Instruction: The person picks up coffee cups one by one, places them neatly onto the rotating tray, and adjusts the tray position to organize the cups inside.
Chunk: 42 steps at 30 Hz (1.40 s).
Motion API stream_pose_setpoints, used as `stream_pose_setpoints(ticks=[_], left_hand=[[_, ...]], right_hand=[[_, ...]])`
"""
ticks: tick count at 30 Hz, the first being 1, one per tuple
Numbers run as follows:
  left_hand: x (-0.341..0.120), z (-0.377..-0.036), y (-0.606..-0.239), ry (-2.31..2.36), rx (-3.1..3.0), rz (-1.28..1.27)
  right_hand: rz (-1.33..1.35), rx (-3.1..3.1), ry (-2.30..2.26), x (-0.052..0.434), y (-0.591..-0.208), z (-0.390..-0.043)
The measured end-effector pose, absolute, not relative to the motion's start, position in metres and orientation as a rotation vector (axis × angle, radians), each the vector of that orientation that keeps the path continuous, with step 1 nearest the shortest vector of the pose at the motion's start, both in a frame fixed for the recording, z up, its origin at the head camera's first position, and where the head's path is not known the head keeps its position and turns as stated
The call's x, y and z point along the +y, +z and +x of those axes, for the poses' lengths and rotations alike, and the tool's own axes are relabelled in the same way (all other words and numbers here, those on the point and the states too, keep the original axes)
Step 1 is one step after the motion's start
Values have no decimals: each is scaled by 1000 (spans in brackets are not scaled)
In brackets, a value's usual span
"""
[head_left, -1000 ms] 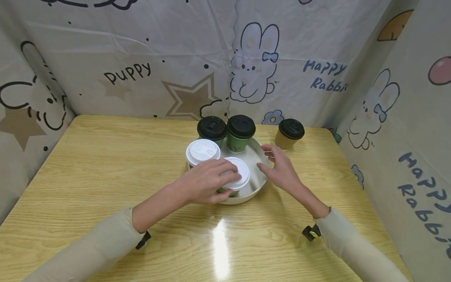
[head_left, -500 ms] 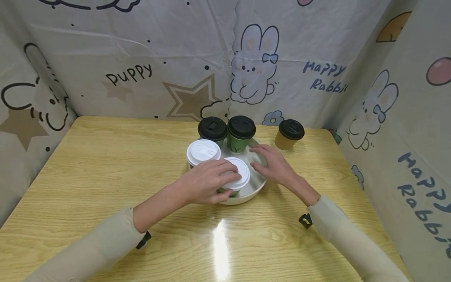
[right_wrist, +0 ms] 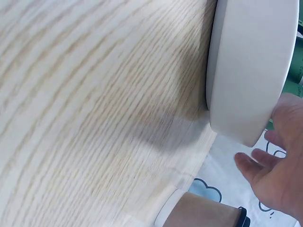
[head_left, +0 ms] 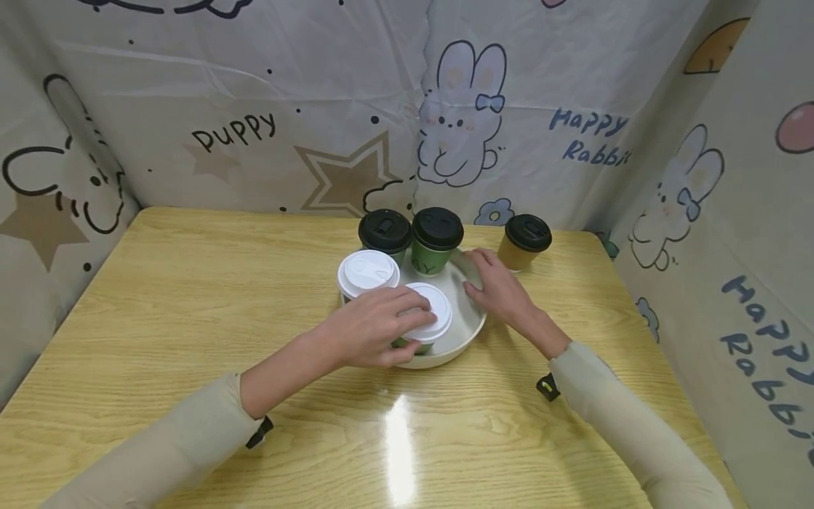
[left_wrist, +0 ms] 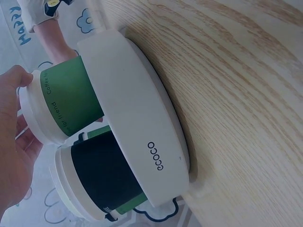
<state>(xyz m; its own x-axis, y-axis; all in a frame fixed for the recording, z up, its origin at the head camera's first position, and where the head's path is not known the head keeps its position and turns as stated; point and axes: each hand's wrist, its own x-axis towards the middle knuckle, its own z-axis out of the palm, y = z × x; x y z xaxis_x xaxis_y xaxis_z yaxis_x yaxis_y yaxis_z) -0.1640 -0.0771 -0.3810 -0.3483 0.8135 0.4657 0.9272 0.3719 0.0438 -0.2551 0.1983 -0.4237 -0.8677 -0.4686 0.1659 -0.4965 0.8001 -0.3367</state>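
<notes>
My left hand (head_left: pixel 375 329) grips a green paper coffee cup (left_wrist: pixel 71 97) by its white lid (head_left: pixel 439 311), thumb on the near side and fingers across the top. That cup stands upright in the front of a round off-white tray (head_left: pixel 467 329), marked "ecoco" on its wall. My right hand (head_left: pixel 505 290) is at the tray's right rim, fingers loosely bent. In the right wrist view, some fingers (right_wrist: pixel 253 165) hang clear of the wall. Also in the tray are a white-lidded cup with a dark sleeve (left_wrist: pixel 106 172) and two black-lidded cups, one green (head_left: pixel 431 260), one partly hidden (head_left: pixel 384 230).
A brown paper cup (head_left: pixel 518 253) with a black lid stands on the wooden table (head_left: pixel 222 297), right of the tray. Printed cloth (head_left: pixel 254 71) closes off the back and both sides.
My right hand moved in over the tray, then back out to its right rim. The left hand stays on the white-lidded cup, and the cups keep their places.
</notes>
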Motion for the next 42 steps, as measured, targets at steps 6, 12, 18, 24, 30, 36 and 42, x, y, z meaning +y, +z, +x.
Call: stream_pose_setpoints(ticks=[6, 12, 18, 24, 30, 36, 42], left_hand=[[-76, -165, -382, -428, -2265, -1523], [-76, -165, -382, -436, -2264, -1524], [-77, -164, -382, -452, -2262, -1523], [-79, -165, -382, -480, -2240, -1535], [-85, -165, -383, -497, -2217, -1536], [-92, -164, -383, -521, -2210, -1515], [-98, -164, -382, -527, -2202, -1499]], right_hand=[[684, -2981, 645, 196, -427, -258], [568, -3053, 724, 193, -425, -262], [483, -3128, 796, 194, -419, -268], [446, -3176, 873, 196, -416, -271], [420, -3187, 942, 198, -416, -266], [393, -3160, 1021, 200, -418, -258], [322, -3138, 1115, 203, -419, -248]])
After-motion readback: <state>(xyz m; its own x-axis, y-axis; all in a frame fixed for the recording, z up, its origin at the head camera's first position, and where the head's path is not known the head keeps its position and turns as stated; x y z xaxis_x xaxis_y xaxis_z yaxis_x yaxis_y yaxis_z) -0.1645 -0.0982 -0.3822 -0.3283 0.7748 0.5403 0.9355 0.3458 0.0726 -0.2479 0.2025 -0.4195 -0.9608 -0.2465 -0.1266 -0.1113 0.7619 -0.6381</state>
